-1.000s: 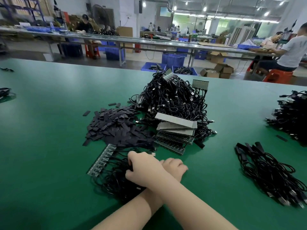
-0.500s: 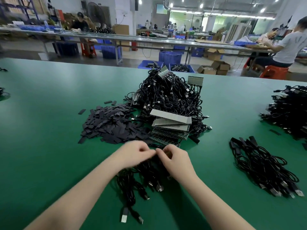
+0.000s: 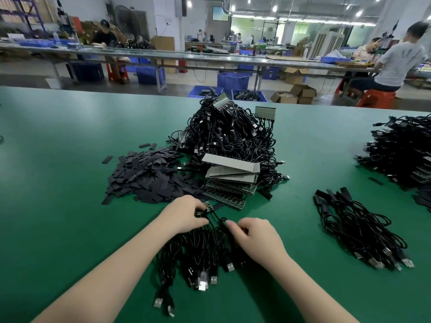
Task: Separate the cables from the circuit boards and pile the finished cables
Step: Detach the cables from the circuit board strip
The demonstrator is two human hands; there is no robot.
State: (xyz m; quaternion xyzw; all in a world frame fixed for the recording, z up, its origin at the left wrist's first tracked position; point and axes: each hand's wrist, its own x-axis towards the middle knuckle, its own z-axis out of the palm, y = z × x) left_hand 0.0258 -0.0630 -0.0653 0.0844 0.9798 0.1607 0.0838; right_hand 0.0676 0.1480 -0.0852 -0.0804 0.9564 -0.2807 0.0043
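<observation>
Just below frame centre, the left hand [image 3: 186, 215] pinches the near end of a circuit board [image 3: 206, 209], fingers curled round it; only a small stretch of the board shows past the fingertips, so its full length cannot be read. What shows runs toward the upper right of the frame, pointing at the board stack [image 3: 229, 185].

Right of it, the right hand [image 3: 254, 236] has thumb and fingers closed on a cable [image 3: 221, 223] near its board end. The two grips lie side by side, close but apart, with that cable bridging the gap.

From the board, the attached cable bundle [image 3: 198, 257] trails toward the lower edge of the frame, its long axis roughly vertical in the picture, plug ends nearest the person.

Judgement: the pull should go along the cable's axis, rightward and down-frame, away from the board, with the left hand as anchor. The right hand is the nearer to the finished pile [image 3: 359, 229] at centre right.

Unprocessed stock forms the heap [image 3: 228, 136] above centre; black strips [image 3: 149, 178] lie to its left on the green table [image 3: 58, 183].
</observation>
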